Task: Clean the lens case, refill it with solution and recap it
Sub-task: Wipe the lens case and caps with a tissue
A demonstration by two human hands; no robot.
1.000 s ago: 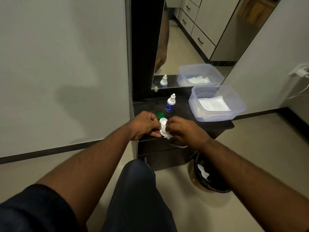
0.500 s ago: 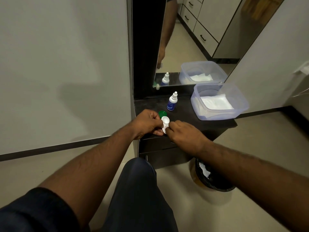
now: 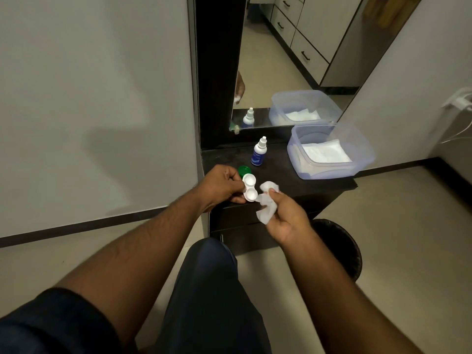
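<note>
My left hand pinches a white two-well lens case by its left side, holding it above the front edge of the dark dresser top. Both wells face up and have no caps on. My right hand holds a crumpled white tissue just right of the case, apart from it. A green cap lies on the dresser behind the case. The small solution bottle, blue label and white nozzle, stands upright further back.
A clear plastic tub with folded white tissues sits at the dresser's right end. A mirror rises behind. A black waste bin stands on the floor, right of the dresser. My knee is below the hands.
My right hand was pressing the tissue into the case; it has now pulled back to the right with the tissue, leaving both wells uncovered. The left hand keeps its hold.
</note>
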